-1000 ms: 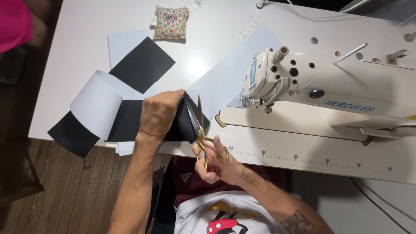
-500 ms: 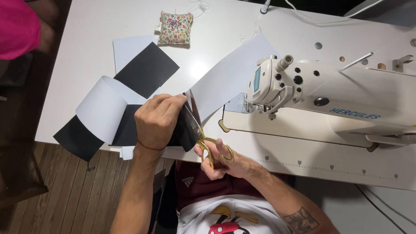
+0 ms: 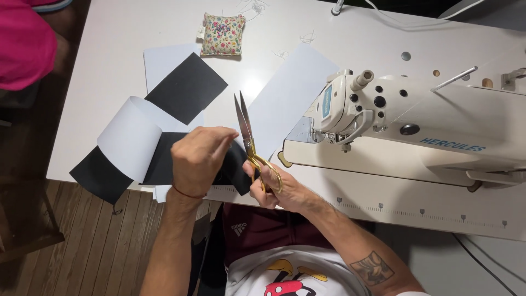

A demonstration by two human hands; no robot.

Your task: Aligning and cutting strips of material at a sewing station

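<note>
Scissors [image 3: 249,140] in right hand [image 3: 272,189], left hand [image 3: 197,159] seemingly gripping black strip [image 3: 164,164].

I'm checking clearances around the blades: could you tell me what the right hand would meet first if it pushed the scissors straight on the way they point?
Probably the white paper sheet: the right hand points the scissors up-table across it. Height above the paper is unclear.

Off to the right of the hands sits a cream sewing machine [image 3: 405,123] on the white counter [image 3: 109,66]. Farther back, beyond the hands, a small flowered pincushion [image 3: 222,34] lies near the counter's far side — loose thread bits [image 3: 307,38] just beside it. At far left, something bright pink [image 3: 24,44] — a wooden plank floor [image 3: 104,246] shows below the counter's near edge.
</note>
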